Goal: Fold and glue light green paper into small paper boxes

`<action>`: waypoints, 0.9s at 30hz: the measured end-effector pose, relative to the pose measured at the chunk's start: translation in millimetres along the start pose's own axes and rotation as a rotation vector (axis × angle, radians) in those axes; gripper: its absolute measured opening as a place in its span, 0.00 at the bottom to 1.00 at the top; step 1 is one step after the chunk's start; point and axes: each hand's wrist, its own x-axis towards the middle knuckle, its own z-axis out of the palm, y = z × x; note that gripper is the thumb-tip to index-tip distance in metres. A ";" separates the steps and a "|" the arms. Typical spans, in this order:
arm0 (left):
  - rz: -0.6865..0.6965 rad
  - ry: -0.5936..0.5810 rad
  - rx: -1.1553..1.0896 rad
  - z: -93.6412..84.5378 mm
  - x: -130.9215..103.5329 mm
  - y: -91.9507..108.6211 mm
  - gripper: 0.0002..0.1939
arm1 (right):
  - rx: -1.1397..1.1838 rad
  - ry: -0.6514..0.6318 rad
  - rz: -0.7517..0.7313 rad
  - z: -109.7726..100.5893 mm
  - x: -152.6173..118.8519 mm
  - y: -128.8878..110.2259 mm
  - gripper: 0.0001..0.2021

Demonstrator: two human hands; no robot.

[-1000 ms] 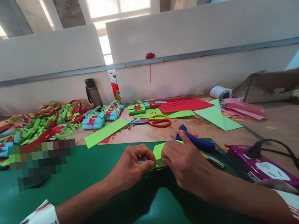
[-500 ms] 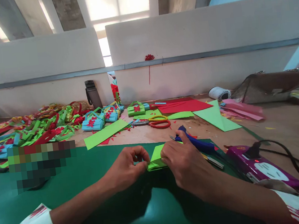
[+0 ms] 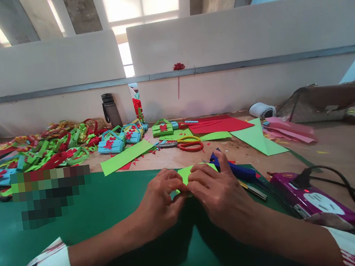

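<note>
A folded piece of light green paper [image 3: 186,173] lies between my hands on the dark green mat [image 3: 115,261]. My left hand [image 3: 163,201] pinches its near left edge between thumb and fingers. My right hand [image 3: 215,189] grips the same paper from the right, fingers bent over its near edge and covering much of it. The fingertips of both hands almost meet. Just behind my right hand lies a blue-handled tool [image 3: 242,171], partly hidden by it. A craft knife [image 3: 253,190] rests beside that wrist.
Scissors with red and yellow handles [image 3: 189,143] lie beyond the mat. Small blue paper bags [image 3: 111,143] and a green one [image 3: 162,128] stand behind. Red sheets [image 3: 221,124] lie at the back. A purple power strip [image 3: 315,198] with a cable sits at right; a bottle [image 3: 110,111] stands at back left.
My left hand has moved right and slightly up along the paper's near edge, toward my right hand. My right-hand fingers now spread further over the paper.
</note>
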 end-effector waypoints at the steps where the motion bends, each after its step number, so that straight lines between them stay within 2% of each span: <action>1: 0.022 -0.001 0.030 0.3 -0.1 1.0 0.07 | -0.007 0.003 -0.010 -0.5 -0.1 -0.8 0.10; 6: 0.087 -0.024 0.087 -1.3 0.9 2.4 0.09 | -0.018 -0.014 -0.054 -2.2 1.4 -1.6 0.10; 9: 0.073 -0.028 0.056 -5.5 1.7 3.2 0.09 | -0.031 -0.025 -0.051 -4.4 3.9 2.2 0.10; 11: 0.040 -0.020 -0.009 -10.5 3.0 3.3 0.08 | -0.030 0.011 -0.044 -8.1 6.4 5.9 0.10; 13: -0.038 0.004 -0.166 -17.3 5.4 0.9 0.07 | -0.001 0.113 -0.018 -13.4 9.2 9.7 0.09; 16: -0.264 0.026 -0.588 -27.2 9.1 -10.0 0.05 | 0.094 0.304 0.074 -19.9 12.3 14.1 0.06; 18: -0.347 0.024 -0.734 -31.1 10.5 -20.7 0.06 | 0.172 0.368 0.120 -20.4 12.8 15.7 0.07; 22: -0.463 0.039 -0.907 -30.8 9.9 -36.2 0.13 | 0.272 0.344 0.129 -12.7 10.0 17.3 0.07; 27: -0.542 0.008 -1.046 -30.0 8.2 -37.8 0.18 | 0.198 0.178 0.127 -2.7 6.6 20.5 0.08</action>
